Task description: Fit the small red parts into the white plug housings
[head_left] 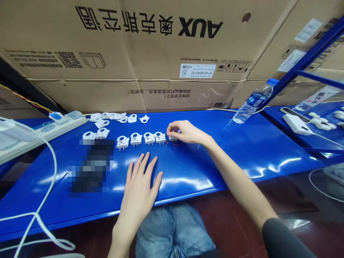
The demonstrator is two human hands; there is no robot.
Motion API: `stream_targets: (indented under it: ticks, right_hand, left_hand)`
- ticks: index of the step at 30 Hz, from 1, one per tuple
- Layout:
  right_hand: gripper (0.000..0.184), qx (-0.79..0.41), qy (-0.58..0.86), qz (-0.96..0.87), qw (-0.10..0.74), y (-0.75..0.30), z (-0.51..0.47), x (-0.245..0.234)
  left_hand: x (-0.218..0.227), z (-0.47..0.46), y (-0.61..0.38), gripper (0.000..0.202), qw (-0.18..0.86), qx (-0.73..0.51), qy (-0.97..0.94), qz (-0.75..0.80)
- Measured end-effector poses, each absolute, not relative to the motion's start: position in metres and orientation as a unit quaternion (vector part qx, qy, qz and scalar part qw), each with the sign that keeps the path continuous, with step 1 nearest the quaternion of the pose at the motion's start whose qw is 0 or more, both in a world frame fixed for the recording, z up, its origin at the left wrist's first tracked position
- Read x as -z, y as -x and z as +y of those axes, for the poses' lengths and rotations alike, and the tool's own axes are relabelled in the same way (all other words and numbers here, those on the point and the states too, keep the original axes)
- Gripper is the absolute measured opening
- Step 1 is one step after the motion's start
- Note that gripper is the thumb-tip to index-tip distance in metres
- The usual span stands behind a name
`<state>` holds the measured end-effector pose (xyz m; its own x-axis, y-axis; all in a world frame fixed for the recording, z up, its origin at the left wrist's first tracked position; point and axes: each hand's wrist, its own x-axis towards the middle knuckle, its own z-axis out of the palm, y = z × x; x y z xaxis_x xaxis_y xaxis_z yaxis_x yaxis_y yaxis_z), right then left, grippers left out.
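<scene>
My left hand lies flat on the blue table, palm down, fingers spread, holding nothing. Farther away, the bent fingers of my right hand close on a white plug housing, covering most of it. Its prongs point toward me. Tiny red-tipped parts lie just in front of it. To the left is a row of similar white two-prong housings, each with a round opening, such as one housing and another housing at the row's left end.
More white housing pieces lie behind, near a power strip. A blurred-out dark object is on the left, near a white cable. A water bottle leans by the blue rack post. Large cardboard boxes stand behind.
</scene>
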<state>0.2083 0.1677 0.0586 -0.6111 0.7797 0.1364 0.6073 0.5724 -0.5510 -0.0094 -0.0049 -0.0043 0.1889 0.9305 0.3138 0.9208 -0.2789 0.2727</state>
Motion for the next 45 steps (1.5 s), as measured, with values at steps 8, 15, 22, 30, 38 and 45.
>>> stream_targets:
  ticks: [8, 15, 22, 30, 38, 45]
  right_hand:
    - [0.02, -0.133, 0.45, -0.867, 0.168, -0.175, 0.17, -0.049]
    - [0.018, -0.131, 0.464, -0.868, 0.119, -0.155, 0.172, -0.05]
    - [0.017, -0.15, 0.466, -0.86, 0.146, -0.159, 0.173, -0.055]
    - [0.013, -0.26, 0.399, -0.874, 0.093, -0.193, 0.171, -0.079]
    - [0.021, -0.153, 0.448, -0.865, 0.167, -0.168, 0.163, -0.066]
    - [0.022, -0.131, 0.442, -0.877, 0.137, -0.125, 0.166, -0.058]
  left_hand:
    - [0.006, -0.005, 0.011, 0.051, 0.012, -0.209, -0.772, 0.6]
    - [0.005, -0.006, 0.011, 0.05, 0.019, -0.203, -0.771, 0.603]
    - [0.004, -0.006, 0.011, 0.049, 0.021, -0.209, -0.77, 0.602]
    - [0.004, -0.006, 0.011, 0.05, 0.019, -0.203, -0.771, 0.604]
    - [0.005, -0.006, 0.01, 0.049, 0.015, -0.211, -0.771, 0.6]
    - [0.005, -0.006, 0.011, 0.05, 0.018, -0.206, -0.771, 0.602]
